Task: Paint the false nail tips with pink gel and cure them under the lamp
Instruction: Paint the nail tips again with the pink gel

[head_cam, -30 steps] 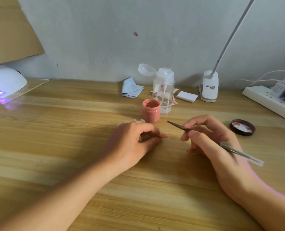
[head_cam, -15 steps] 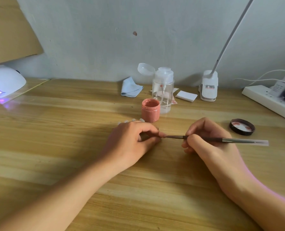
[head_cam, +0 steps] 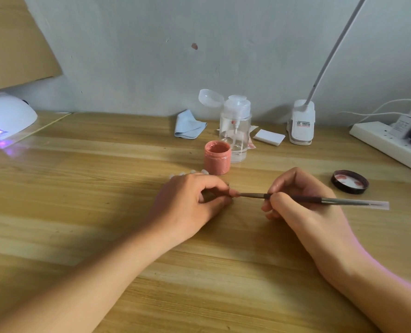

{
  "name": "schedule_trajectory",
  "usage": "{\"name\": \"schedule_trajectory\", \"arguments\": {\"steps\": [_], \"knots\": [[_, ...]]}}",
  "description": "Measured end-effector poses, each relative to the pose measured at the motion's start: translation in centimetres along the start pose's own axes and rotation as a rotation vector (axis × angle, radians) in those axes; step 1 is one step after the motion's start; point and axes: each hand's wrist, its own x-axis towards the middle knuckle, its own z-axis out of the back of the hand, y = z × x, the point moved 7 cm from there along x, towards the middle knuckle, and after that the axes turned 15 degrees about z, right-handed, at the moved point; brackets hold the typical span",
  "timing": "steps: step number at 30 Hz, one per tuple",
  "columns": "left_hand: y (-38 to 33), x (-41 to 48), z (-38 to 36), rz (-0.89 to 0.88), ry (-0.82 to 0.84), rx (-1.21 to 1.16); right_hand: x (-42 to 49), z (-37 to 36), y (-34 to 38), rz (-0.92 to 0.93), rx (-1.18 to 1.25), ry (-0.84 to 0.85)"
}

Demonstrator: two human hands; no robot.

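Painting is looking early: right hand (head_cam: pixel 303 210) gripping brush (head_cam: pixel 295 198) is dabbing the nail tip (head_cam: pixel 235 193) pinched by left hand (head_cam: pixel 190 203), spare tips (head_cam: pixel 187 173) lying unpainted near the gel jar (head_cam: pixel 217 157), lamp (head_cam: pixel 7 114) curing pending.

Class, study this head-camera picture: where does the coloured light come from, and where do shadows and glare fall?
Head view: the nail lamp at left throws violet glare onto the table; a violet tinge edges the right forearm; a soft shadow spreads left of the left hand; the brush in the right hand looks sharp.
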Motion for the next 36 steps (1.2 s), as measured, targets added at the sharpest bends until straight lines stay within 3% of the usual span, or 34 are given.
{"name": "schedule_trajectory", "arguments": {"steps": [14,36], "knots": [[-0.6,-0.4,0.2,-0.067,-0.043,0.017,-0.1,0.6,-0.7,-0.015,0.071,-0.083],[-0.8,-0.5,0.3,-0.095,-0.079,0.046,-0.1,-0.4,0.5,0.009,-0.017,0.06]]}}
